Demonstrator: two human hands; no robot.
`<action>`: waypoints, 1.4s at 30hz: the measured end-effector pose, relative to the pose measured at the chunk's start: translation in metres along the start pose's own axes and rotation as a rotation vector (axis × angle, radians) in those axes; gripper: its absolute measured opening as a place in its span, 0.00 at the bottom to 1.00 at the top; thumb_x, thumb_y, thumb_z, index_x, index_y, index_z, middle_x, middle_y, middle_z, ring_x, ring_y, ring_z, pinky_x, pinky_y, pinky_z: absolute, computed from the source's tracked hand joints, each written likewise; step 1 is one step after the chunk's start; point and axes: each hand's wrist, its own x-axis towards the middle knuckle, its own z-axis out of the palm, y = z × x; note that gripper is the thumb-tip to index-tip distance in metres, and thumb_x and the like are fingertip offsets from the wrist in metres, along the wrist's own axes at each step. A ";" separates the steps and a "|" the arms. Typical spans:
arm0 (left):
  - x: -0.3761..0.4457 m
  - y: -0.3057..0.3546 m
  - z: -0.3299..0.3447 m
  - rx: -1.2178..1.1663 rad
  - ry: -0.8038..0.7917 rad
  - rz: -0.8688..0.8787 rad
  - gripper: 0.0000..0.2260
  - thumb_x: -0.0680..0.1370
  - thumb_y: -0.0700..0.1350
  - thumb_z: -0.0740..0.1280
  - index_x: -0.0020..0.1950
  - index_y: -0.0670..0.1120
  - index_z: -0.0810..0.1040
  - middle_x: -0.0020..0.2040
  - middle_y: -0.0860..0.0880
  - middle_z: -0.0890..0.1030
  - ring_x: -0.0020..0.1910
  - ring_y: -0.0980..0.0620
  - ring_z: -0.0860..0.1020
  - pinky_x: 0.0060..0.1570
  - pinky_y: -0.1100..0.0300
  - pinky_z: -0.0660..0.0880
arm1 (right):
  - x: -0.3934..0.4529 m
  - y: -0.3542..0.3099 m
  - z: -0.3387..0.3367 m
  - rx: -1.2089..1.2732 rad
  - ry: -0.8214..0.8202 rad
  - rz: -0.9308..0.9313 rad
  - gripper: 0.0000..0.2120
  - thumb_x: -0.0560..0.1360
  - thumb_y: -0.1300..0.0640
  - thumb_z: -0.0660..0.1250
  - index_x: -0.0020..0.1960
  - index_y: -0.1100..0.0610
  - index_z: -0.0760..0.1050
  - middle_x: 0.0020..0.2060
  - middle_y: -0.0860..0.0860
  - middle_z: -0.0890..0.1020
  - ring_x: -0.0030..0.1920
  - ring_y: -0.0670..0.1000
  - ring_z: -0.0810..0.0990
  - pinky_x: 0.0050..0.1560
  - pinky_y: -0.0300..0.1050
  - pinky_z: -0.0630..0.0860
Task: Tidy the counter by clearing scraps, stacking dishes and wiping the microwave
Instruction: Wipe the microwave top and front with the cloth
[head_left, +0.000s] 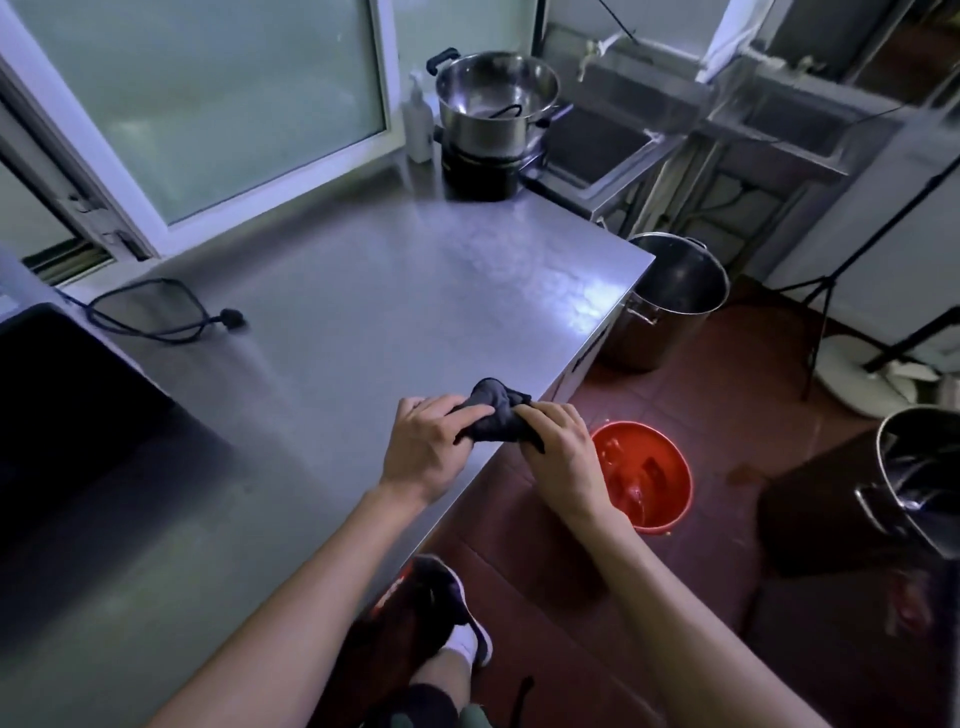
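Note:
A dark grey cloth (496, 410) is bunched up at the front right edge of the steel counter (332, 322). My left hand (431, 441) grips its left end and my right hand (561, 452) grips its right end, both with fingers curled round it. The black microwave (67, 405) stands at the left edge of the counter, only partly in view. Stacked steel pots (493, 104) sit on a black base at the counter's far end.
A red bucket (644, 478) stands on the floor just right of the counter edge. A large steel stockpot (670, 296) and another pot (919, 473) stand on the floor. A black power cord (166, 312) lies near the microwave. A soap bottle (418, 119) stands by the window.

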 end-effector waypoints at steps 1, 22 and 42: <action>0.011 -0.004 0.008 -0.011 0.005 -0.003 0.20 0.67 0.37 0.75 0.55 0.55 0.84 0.48 0.55 0.84 0.45 0.51 0.81 0.46 0.51 0.71 | 0.012 0.008 0.002 -0.010 -0.005 0.004 0.21 0.66 0.71 0.74 0.59 0.61 0.82 0.52 0.57 0.83 0.51 0.61 0.79 0.54 0.53 0.77; 0.207 -0.035 0.122 -0.034 -0.121 -0.115 0.22 0.65 0.37 0.74 0.56 0.54 0.84 0.45 0.53 0.82 0.42 0.47 0.80 0.45 0.52 0.71 | 0.200 0.146 0.018 -0.049 -0.128 0.064 0.19 0.69 0.70 0.73 0.59 0.60 0.81 0.53 0.55 0.83 0.50 0.60 0.78 0.53 0.53 0.76; 0.402 0.027 0.311 0.097 -0.252 -0.348 0.22 0.71 0.39 0.75 0.63 0.52 0.81 0.56 0.45 0.80 0.52 0.42 0.80 0.51 0.48 0.70 | 0.377 0.389 0.013 -0.057 -0.239 0.053 0.20 0.66 0.71 0.70 0.57 0.61 0.82 0.56 0.57 0.83 0.53 0.63 0.79 0.50 0.57 0.75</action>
